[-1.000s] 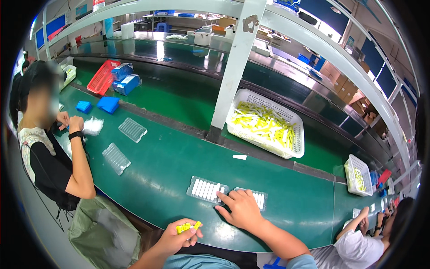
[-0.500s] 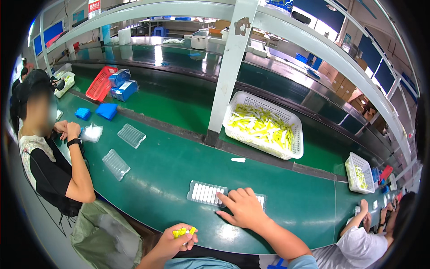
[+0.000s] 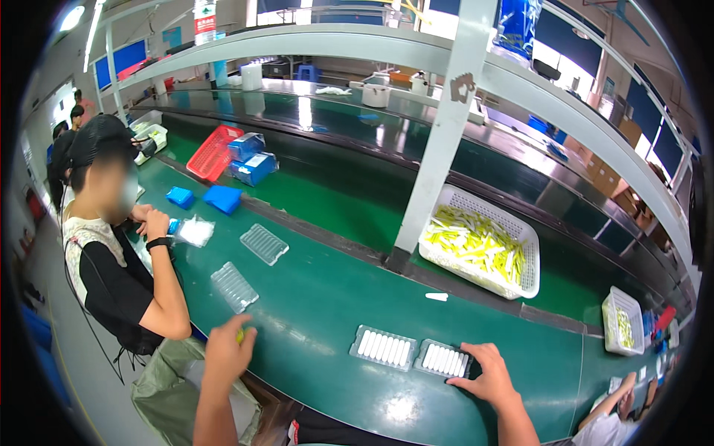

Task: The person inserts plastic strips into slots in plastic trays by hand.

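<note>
Positions are given by a clock face centred on the right-hand tray, twelve pointing away from the person at the green table [image 3: 320, 305].

The right-hand tray [image 3: 421, 358], of clear plastic, lies flat on the table with a row of white strips [image 3: 445, 360] in it. The right hand [image 3: 487, 372] is at three o'clock, grasping the tray's right end between thumb and fingers; how firmly, I cannot tell. The left-hand tray [image 3: 411, 355], also clear and filled with white strips, lies just beside it at nine o'clock.

Farther out at nine, the left hand [image 3: 229, 348] is raised with fingers curled round something yellow [image 3: 239, 336], only partly visible; I cannot count the pieces.

One loose white piece [image 3: 436, 296] lies on the table at twelve o'clock. Between twelve and one stands a white basket [image 3: 530, 260] holding yellow and white pieces. A smaller white basket [image 3: 610, 333] with similar contents stands between two and three.

An empty clear tray [image 3: 264, 244] lies at ten o'clock, and a second empty tray [image 3: 234, 287] nearer half past nine. Beyond these, a co-worker [image 3: 111, 267] in a dark cap sits with both hands together.
</note>
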`<action>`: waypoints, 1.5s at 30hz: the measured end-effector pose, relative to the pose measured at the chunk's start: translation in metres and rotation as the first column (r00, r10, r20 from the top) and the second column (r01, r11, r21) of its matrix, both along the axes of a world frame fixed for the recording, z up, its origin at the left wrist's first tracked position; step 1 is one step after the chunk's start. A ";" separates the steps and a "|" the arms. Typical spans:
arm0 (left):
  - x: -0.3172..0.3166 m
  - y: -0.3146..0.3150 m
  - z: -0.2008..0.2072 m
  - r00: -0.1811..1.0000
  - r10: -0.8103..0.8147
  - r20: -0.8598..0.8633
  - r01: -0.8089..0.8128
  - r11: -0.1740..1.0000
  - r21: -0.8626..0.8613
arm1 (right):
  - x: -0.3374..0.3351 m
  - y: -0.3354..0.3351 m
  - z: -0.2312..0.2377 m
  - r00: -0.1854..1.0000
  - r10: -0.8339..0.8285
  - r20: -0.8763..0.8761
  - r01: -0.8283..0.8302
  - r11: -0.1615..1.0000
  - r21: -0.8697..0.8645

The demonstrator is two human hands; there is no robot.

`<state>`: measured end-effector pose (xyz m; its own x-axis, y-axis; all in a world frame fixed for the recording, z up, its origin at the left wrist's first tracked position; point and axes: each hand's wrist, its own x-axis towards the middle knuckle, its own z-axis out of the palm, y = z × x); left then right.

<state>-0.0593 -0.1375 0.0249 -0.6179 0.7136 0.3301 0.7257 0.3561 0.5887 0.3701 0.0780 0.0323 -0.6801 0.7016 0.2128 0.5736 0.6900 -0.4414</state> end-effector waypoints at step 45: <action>0.065 0.008 -0.051 0.912 -0.392 -0.124 0.402 0.913 0.072 | -0.421 0.062 -0.021 0.955 0.223 0.194 -0.285 0.868 0.406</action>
